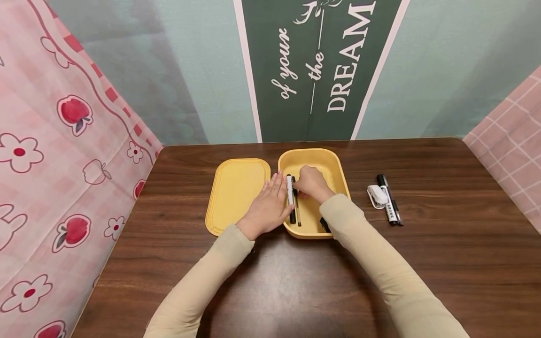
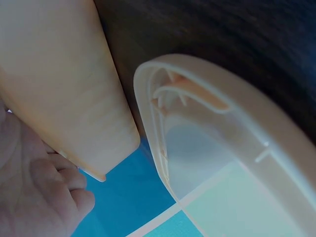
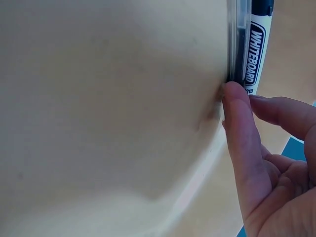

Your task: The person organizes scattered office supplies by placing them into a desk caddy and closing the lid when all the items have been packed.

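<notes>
A slim black pen (image 1: 297,211) lies inside a yellow box (image 1: 310,216), along the wall on the person's left. Just beside it, between pen and wall, is a whiteboard marker (image 1: 290,191) with a white barrel and black ends; the two lie nearly parallel. The right hand (image 1: 313,182) reaches into the box and pinches the pen near its far end between thumb and forefinger. In the right wrist view the fingertips meet close to the marker too, and I cannot tell whether they grip it as well. The left hand (image 1: 269,202) lies along the box's left rim, fingers straight and side by side, next to the marker.

A dark item (image 1: 324,225) sits in the box's near right corner, partly hidden by the right sleeve (image 1: 376,263); I cannot tell what it is. Left of the box, the yellow lid (image 1: 236,195) lies flat on the brown desk (image 1: 456,225). To the right are a small white stapler (image 1: 378,196), a second marker (image 1: 390,212) and a second pen (image 1: 395,206) alongside it. Behind the desk hangs a green cloth (image 1: 283,119) with white lettering.
</notes>
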A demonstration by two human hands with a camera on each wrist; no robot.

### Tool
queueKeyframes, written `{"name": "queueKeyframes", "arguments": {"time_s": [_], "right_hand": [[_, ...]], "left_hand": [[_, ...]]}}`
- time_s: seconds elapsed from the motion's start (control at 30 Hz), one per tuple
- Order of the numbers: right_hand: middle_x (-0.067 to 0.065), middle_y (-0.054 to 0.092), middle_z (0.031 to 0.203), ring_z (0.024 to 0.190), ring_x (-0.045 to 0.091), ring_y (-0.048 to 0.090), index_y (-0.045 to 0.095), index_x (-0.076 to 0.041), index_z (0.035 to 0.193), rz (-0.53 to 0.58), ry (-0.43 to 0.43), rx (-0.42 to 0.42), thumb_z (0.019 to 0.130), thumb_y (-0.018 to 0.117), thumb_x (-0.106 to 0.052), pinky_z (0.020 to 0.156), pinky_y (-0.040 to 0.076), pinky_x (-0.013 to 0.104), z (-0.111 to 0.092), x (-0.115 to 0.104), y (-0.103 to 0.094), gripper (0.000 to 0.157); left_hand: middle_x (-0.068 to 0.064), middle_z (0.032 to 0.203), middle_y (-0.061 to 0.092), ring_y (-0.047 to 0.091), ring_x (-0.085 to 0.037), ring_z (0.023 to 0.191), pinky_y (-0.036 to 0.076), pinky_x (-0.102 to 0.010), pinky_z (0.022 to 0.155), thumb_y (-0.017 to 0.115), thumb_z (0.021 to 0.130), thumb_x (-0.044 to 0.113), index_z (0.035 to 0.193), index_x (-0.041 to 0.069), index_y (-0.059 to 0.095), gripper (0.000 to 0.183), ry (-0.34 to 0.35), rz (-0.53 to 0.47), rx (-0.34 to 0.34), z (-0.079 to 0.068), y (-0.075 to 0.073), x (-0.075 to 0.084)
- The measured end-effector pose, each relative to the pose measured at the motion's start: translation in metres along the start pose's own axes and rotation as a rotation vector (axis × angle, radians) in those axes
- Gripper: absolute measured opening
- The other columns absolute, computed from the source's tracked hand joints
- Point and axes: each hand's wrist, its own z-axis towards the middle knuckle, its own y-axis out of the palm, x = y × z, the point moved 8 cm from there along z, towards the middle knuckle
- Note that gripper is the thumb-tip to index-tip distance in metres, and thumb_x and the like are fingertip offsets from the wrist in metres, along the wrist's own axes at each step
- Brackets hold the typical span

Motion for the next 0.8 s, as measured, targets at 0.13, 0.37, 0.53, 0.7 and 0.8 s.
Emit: {"name": "queueKeyframes", "arguments": {"time_s": [0.13,0.37,0.53,0.7,0.8], "right_hand": [[0.011,0.066,0.057,0.044,0.015,0.061,0.065,0.000,0.066,-0.001,-0.002,0.010,0.084,0.064,-0.013,0.045,0.046,0.023,-0.0012,-0.0001,-0.0005,0.022],[0.012,0.067,0.059,0.045,0.014,0.062,0.066,0.001,0.066,-0.001,-0.002,0.015,0.084,0.064,-0.012,0.047,0.046,0.023,-0.0020,0.0004,-0.0015,0.022],[0.012,0.067,0.059,0.046,0.015,0.063,0.067,0.002,0.066,-0.001,-0.007,0.022,0.082,0.064,-0.012,0.048,0.046,0.023,-0.0021,0.0002,-0.0010,0.021],[0.013,0.067,0.060,0.050,0.020,0.065,0.067,0.003,0.068,-0.013,-0.017,0.039,0.081,0.064,-0.011,0.049,0.046,0.024,-0.0023,0.0015,-0.0029,0.020],[0.013,0.067,0.061,0.052,0.021,0.066,0.068,0.004,0.068,-0.025,-0.020,0.049,0.080,0.065,-0.011,0.050,0.046,0.024,-0.0018,0.0026,-0.0036,0.020]], "left_hand": [[-0.023,0.155,0.003,0.003,-0.031,0.143,0.008,-0.039,0.115,0.034,0.101,0.041,0.148,-0.007,0.011,0.070,0.001,-0.009,0.001,-0.0017,0.0003,0.0007],[-0.023,0.155,0.003,0.003,-0.032,0.143,0.008,-0.039,0.115,0.033,0.101,0.041,0.148,-0.007,0.012,0.070,0.001,-0.002,0.001,-0.0033,0.0006,0.0011],[-0.023,0.155,0.002,0.003,-0.031,0.143,0.007,-0.039,0.115,0.033,0.101,0.041,0.148,-0.007,0.011,0.070,-0.003,-0.001,0.000,-0.0038,0.0018,0.0006],[-0.023,0.154,0.001,0.003,-0.031,0.143,0.007,-0.039,0.115,0.033,0.101,0.041,0.148,-0.007,0.011,0.071,0.004,0.003,0.002,-0.0035,0.0035,0.0006],[-0.023,0.154,0.001,0.003,-0.032,0.143,0.008,-0.039,0.115,0.033,0.101,0.042,0.148,-0.007,0.012,0.071,0.005,0.010,0.003,-0.0036,0.0044,0.0001]]}}
